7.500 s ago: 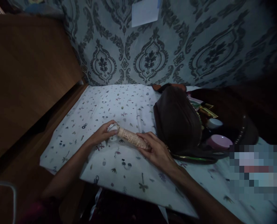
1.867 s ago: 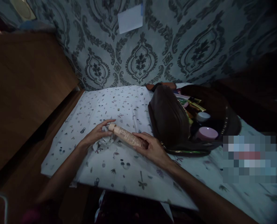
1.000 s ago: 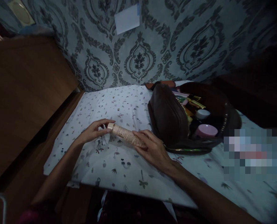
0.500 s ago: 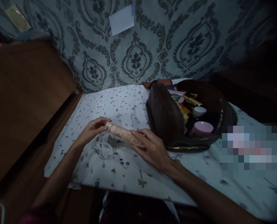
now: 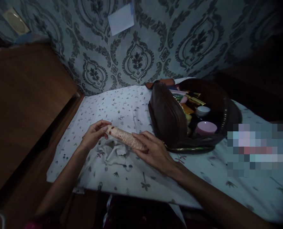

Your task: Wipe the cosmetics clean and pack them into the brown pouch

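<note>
A beige tube [image 5: 127,138] with small print runs slantwise between my two hands above the table. My right hand [image 5: 153,151] wraps round its right end, the thumb along the near side. At the opposite end, where reddish marks show close to the cap, the fingers of my left hand [image 5: 96,133] pinch the tip. Part of the cap is hidden by those fingers. Just below the tube lies a crumpled white cloth [image 5: 115,153].
A dark brown zip bag [image 5: 166,114] stands unzipped to the right, holding a pink jar [image 5: 206,128], a white-lidded jar [image 5: 203,110] and gold-coloured items [image 5: 195,100]. Patterned white cloth covers the table [image 5: 117,101]. A wooden cabinet [image 5: 24,105] borders the left; a papered wall [image 5: 136,60] rises behind.
The tube has turned slightly in my hands, so reddish marks near its cap now show. My left fingers have shifted a little at the cap end. The view has moved slightly.
</note>
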Demonstrator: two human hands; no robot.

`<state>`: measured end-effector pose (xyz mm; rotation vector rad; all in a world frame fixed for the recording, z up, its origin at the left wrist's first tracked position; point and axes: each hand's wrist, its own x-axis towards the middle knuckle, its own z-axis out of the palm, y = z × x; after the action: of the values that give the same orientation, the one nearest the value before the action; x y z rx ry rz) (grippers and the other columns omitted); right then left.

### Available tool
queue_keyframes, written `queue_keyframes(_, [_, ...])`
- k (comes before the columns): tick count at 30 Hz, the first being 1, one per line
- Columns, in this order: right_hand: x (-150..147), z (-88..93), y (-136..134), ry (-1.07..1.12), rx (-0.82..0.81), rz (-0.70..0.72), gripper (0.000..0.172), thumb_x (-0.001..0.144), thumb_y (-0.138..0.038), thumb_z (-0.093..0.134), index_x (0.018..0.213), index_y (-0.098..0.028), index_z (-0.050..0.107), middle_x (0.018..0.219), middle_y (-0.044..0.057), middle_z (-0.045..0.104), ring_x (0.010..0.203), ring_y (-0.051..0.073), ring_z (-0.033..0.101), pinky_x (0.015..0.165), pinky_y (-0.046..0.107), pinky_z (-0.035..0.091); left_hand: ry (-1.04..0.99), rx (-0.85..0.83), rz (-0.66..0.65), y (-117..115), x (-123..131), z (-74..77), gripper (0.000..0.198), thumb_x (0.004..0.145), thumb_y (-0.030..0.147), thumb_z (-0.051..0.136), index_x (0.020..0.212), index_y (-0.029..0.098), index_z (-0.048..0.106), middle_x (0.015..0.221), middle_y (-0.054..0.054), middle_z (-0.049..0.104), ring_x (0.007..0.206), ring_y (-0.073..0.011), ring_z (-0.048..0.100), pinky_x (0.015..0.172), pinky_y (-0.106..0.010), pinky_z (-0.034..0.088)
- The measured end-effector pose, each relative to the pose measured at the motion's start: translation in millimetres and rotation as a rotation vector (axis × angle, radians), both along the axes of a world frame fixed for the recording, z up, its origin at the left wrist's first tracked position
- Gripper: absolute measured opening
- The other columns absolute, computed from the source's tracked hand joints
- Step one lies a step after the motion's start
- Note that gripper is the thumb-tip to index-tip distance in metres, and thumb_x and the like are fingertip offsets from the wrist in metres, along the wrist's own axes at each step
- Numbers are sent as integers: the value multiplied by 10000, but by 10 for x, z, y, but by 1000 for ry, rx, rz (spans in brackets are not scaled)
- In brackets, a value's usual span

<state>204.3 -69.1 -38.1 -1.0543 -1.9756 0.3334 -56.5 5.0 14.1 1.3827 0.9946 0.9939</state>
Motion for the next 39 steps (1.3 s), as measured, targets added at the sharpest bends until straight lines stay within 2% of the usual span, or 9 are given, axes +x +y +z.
queue_keyframes(7, [-9,-6,4,-18,22,-40,450,823,-207,661,1271,-204,617,1015,95,639,876,230,649,758,362,580,-4,14,72,-6,40,-24,316,700,360,823,928,161,731,836,-35,696,647,-107,574,500,-181,453])
queue_keyframes(14, [-21,27,10,3,-4,-33,445,801,-175,667,1245,-169,641,984,96,652,847,231,654,729,365,584,33,53,-32,-46,-20,53,296,674,262,856,929,175,733,1169,-99,708,976,-203,657,821,-281,527])
queue_keyframes(18, [-32,4,1,-24,-4,-38,457,804,-187,666,1260,-187,631,1017,97,654,876,233,657,756,364,583,-2,65,52,-67,10,17,257,713,366,825,835,166,721,1027,-90,740,916,-204,663,781,-291,526])
queue_keyframes(21, [-35,-24,2,-36,-15,-39,460,806,-201,664,1264,-207,627,1044,94,654,903,232,656,777,365,580,3,65,77,-77,41,-9,244,716,347,824,833,162,715,916,-73,750,853,-192,670,760,-282,516])
queue_keyframes(27, [-36,-15,14,21,-78,0,468,800,-179,651,1266,-214,628,1015,82,653,879,220,652,761,348,571,-39,-28,-14,-79,24,26,425,641,283,874,1027,178,729,1151,-116,720,1160,-274,616,912,-322,491])
queue_keyframes(31, [-34,5,16,65,-113,10,467,799,-197,659,1265,-228,632,978,70,648,854,218,644,747,354,563,15,-32,8,-71,7,-35,372,695,359,838,998,160,758,1100,-112,723,1045,-245,644,873,-312,509])
queue_keyframes(35, [-28,54,24,185,-261,38,420,779,-241,686,1197,-206,676,959,69,672,850,215,649,779,356,547,51,-25,35,-72,-22,-109,381,710,388,819,1026,188,743,899,-34,697,756,-147,629,663,-246,526])
queue_keyframes(37, [-23,88,36,340,-441,104,398,789,-311,693,1169,-193,686,1011,78,697,928,229,659,829,364,540,48,-12,23,-81,-40,-112,387,707,375,823,1036,189,740,883,-29,682,724,-131,614,645,-233,526])
queue_keyframes(39, [-17,118,56,549,-710,186,388,806,-382,686,1142,-188,691,994,72,714,908,219,672,780,334,548,29,1,4,-92,-53,-100,383,697,350,836,1030,188,742,888,-32,678,731,-128,610,659,-231,532])
